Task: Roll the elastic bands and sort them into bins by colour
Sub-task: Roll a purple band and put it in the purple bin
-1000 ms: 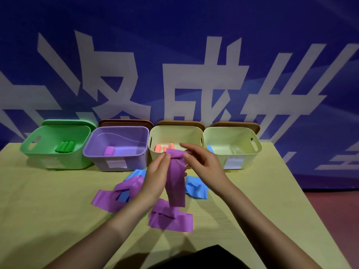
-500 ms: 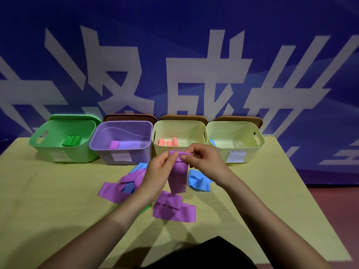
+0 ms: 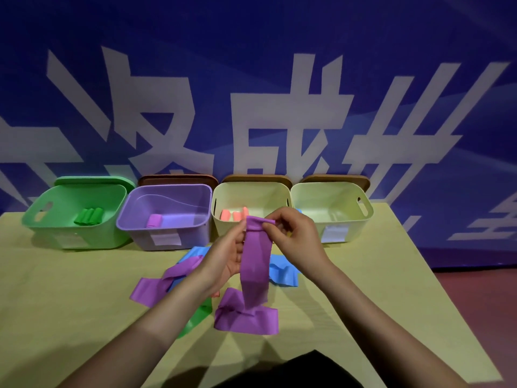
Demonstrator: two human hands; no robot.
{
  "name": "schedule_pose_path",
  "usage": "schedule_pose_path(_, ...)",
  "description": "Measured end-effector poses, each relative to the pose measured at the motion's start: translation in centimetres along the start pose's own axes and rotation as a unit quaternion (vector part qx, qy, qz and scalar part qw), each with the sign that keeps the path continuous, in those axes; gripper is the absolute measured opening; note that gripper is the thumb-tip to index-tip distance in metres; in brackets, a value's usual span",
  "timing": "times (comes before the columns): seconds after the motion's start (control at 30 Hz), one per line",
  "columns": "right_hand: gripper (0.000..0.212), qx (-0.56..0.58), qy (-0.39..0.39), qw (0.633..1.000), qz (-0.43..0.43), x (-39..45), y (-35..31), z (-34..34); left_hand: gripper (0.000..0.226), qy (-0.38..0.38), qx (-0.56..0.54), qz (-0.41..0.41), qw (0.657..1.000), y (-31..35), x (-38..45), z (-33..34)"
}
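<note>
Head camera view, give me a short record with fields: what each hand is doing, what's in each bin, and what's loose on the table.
left hand: pinches the purple band's top edge
right hand: pinches the same rolled top edge
purple band: hangs down, lower end on the table
green bin: green rolls
purple bin: one purple roll
third bin: pink rolls
fourth bin: contents mostly hidden
loose on table: another purple band, blue band, green band

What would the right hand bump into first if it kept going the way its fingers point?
The right hand points leftward at the purple band it already pinches; just past that is the left hand. Depth is hard to judge, so that is a guess.
</note>
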State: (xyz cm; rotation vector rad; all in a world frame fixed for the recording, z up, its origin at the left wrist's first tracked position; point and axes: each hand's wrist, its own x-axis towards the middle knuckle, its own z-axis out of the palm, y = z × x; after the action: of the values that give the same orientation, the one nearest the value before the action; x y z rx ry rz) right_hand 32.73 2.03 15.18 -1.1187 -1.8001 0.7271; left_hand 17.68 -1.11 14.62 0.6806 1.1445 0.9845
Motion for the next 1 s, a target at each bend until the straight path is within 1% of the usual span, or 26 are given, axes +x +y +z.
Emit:
schedule_pose_path(0.07,0.007,-0.066,-0.002,0.995,-0.072,-0.2,0.6,-0.3,0.04,0.013,0.005,0.0,1.0,-0.4,0.3,0.2)
schedule_pose_path(0.1,0.003,-0.098,-0.011,0.989,-0.107,-0.3,0.8,-0.4,0.038,0.02,-0.002,0.005,1.0,-0.5,0.4,0.3)
schedule_pose_path(0.17,0.01,-0.152,-0.03,0.972,-0.175,-0.3,1.2,-0.6,0.034,0.034,-0.01,0.015,0.999,-0.6,0.5,0.4)
schedule_pose_path(0.27,0.021,-0.225,-0.052,0.935,-0.27,0.1,1.3,-1.0,0.029,0.044,-0.012,0.029,0.999,-0.8,0.6,0.4)
schedule_pose_path(0.33,0.021,-0.23,-0.073,0.926,-0.291,0.5,1.2,-1.4,0.026,0.049,-0.017,0.034,0.998,-0.9,0.6,0.4)
schedule_pose_path(0.4,0.023,-0.196,-0.106,0.937,-0.268,0.7,1.0,-1.8,0.026,0.047,-0.027,0.037,0.998,-0.9,0.5,0.4)
schedule_pose_path(0.47,0.029,-0.138,-0.131,0.958,-0.213,0.5,0.7,-2.2,0.027,0.042,-0.026,0.041,0.998,-0.9,0.5,0.3)
schedule_pose_path(0.53,0.03,-0.069,-0.124,0.98,-0.14,-0.1,0.5,-2.1,0.028,0.047,-0.015,0.056,0.997,-1.0,0.4,0.4)
schedule_pose_path(0.6,0.025,-0.026,-0.094,0.994,-0.048,-0.5,0.2,-1.5,0.029,0.062,-0.002,0.079,0.995,-1.1,0.4,0.5)
schedule_pose_path(0.67,0.017,0.021,-0.076,0.995,0.06,-0.5,0.0,-0.9,0.031,0.067,0.013,0.104,0.992,-1.4,0.4,0.5)
schedule_pose_path(0.7,0.013,0.05,-0.078,0.99,0.102,-0.5,0.1,-0.6,0.031,0.065,0.024,0.113,0.991,-1.5,0.5,0.5)
schedule_pose_path(0.73,0.011,0.068,-0.081,0.986,0.127,-0.4,0.3,-0.5,0.031,0.063,0.035,0.12,0.99,-1.6,0.5,0.5)
schedule_pose_path(0.9,0.007,0.072,-0.089,0.983,0.14,0.0,0.8,-0.8,0.026,0.058,0.037,0.122,0.99,-1.6,0.9,0.7)
schedule_pose_path(1.0,0.008,0.076,-0.097,0.982,0.14,0.4,1.0,-1.0,0.017,0.043,0.081,0.15,0.985,-2.0,1.6,0.5)
